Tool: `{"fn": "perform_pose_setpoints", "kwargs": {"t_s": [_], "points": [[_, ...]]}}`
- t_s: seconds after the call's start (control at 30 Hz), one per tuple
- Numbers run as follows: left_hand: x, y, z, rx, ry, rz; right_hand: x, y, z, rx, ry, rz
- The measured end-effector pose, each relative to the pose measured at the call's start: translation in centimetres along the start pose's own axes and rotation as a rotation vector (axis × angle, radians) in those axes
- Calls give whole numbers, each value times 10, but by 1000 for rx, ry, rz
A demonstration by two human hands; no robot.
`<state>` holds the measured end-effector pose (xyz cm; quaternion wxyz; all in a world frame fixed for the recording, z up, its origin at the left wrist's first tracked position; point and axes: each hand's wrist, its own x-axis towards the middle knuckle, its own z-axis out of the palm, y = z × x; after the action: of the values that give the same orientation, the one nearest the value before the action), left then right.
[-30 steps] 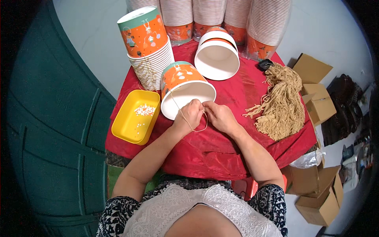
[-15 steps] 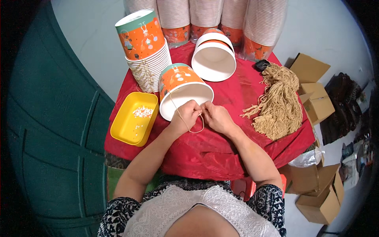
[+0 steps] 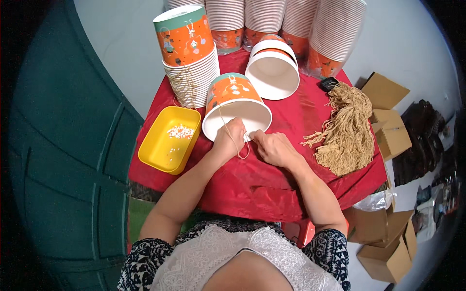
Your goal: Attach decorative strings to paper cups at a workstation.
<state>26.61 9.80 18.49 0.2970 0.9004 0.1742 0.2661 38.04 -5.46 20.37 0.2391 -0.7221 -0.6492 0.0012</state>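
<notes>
An orange and green paper bucket [image 3: 235, 91] lies tipped on its side, its white mouth facing me. A thin tan cord [image 3: 222, 114] runs from its side wall, over my left hand, and loops below. At the bucket's lower rim, my left hand [image 3: 230, 139] is closed on the cord. Just to the right, my right hand [image 3: 276, 147] pinches the cord between thumb and forefinger, its other fingers curled. A small gap separates the two hands. The cord's end is too small to make out between the fingers.
Left of the bucket sits a yellow tray [image 3: 154, 161] with small white pieces [image 3: 181, 131]. Behind it stands a bucket stack [image 3: 193, 80]. Two nested buckets [image 3: 273, 75] lie behind. A tan cord bundle [image 3: 347, 133] lies right on the red cloth [image 3: 252, 191]. Wrapped stacks [image 3: 335, 36] line the back.
My right hand has moved slightly right, away from my left, so the fingertips that met are now apart. The whole view has shifted a little.
</notes>
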Motion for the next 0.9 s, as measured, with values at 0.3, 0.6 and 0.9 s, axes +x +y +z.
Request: {"fn": "perform_pose_setpoints", "kwargs": {"t_s": [0.3, 0.6, 0.9], "points": [[-1, -2, 7, 53, 48, -15, -2, 0, -3, -151, 45, -113], [-1, 0, 2, 59, 24, -58, 1, -6, -2, 25, 107, 88], [-6, -2, -2, 75, -17, -9, -2, -10, 10, 70, 188, 93]]}}
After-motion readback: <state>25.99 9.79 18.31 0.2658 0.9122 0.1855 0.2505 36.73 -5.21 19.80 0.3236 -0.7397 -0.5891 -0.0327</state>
